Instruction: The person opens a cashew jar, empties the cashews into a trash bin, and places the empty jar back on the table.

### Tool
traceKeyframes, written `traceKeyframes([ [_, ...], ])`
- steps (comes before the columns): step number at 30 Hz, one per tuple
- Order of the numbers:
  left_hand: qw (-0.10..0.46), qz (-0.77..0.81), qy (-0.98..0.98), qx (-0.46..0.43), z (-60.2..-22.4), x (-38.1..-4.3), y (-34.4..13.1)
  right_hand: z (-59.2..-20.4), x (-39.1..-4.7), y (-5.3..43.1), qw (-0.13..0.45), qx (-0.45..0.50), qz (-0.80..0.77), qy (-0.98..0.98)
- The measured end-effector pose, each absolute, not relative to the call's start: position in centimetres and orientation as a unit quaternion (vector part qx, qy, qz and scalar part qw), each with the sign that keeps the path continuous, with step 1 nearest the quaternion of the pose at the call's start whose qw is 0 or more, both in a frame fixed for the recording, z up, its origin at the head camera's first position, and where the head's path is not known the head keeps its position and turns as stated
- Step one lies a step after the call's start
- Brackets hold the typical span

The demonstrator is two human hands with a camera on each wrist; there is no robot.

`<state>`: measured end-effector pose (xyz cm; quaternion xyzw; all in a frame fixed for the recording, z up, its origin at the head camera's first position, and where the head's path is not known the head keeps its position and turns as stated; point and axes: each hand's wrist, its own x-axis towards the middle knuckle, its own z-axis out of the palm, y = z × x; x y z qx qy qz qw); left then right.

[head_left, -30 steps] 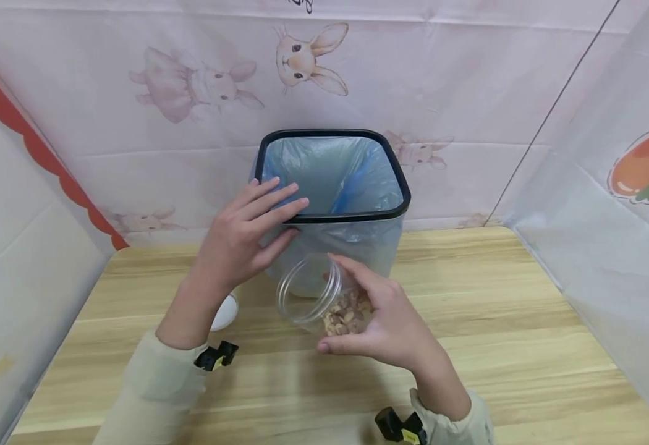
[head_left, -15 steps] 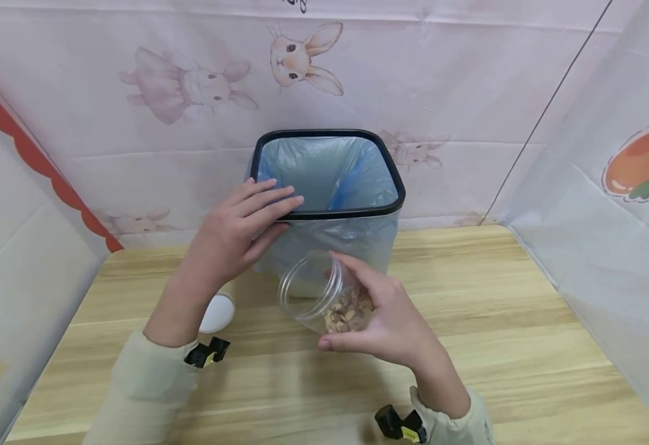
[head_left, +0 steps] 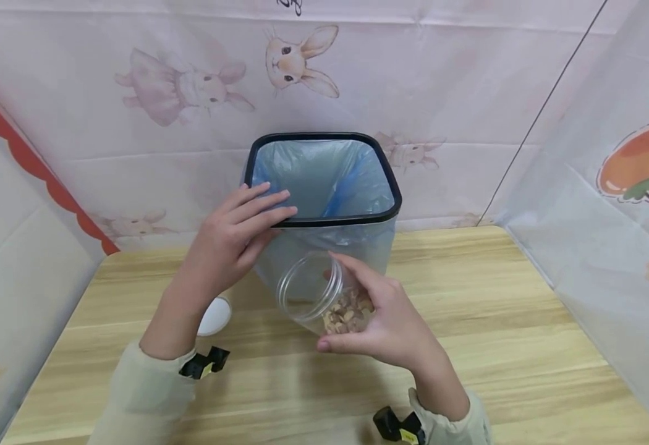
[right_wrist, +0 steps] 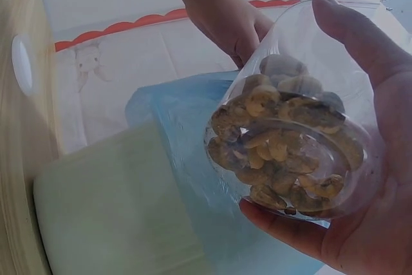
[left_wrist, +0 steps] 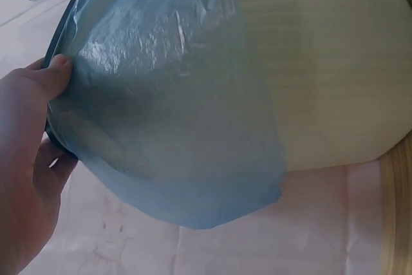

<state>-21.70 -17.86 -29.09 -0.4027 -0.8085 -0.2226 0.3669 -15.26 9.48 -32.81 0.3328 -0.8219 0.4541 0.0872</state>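
My left hand grips the near left part of the black rim of a waste bin, its fingers over the edge. In the left wrist view the thumb presses the blue bag liner from outside. My right hand holds a clear jar, thumb on one side and fingers on the other. The jar is tilted, its lidless mouth facing left, in front of the bin. Cashew-like nuts lie in its bottom part, as the right wrist view shows.
A white round lid lies on the wooden table, beside my left forearm. Behind the bin stands a pink rabbit-print wall covering. White side coverings border the table, and black wrist mounts sit at both sleeves.
The head view has shifted slightly, so the bin, lid and left hand appear a little further left. Both hands keep their holds, and the jar stays at about the same tilt.
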Motion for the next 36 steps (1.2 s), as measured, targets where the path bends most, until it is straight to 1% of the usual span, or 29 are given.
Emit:
traceKeyframes([
  [8,0.365,-0.210,-0.816,-0.395,-29.2,-20.2,-18.2,-32.7,-15.0,9.8,0.089,0.336,0.465,-0.814],
  [21,0.397,-0.213,-0.804,-0.387,-29.3,-17.5,-18.1,-31.9,-14.1,9.9,0.107,0.375,0.485,-0.783],
  [30,0.402,-0.227,-0.800,-0.384,-29.3,-16.7,-18.1,-31.3,-13.8,10.2,0.102,0.400,0.523,-0.746],
  [36,0.404,-0.236,-0.795,-0.387,-29.3,-16.2,-18.1,-30.8,-13.3,10.9,0.086,0.420,0.569,-0.702],
])
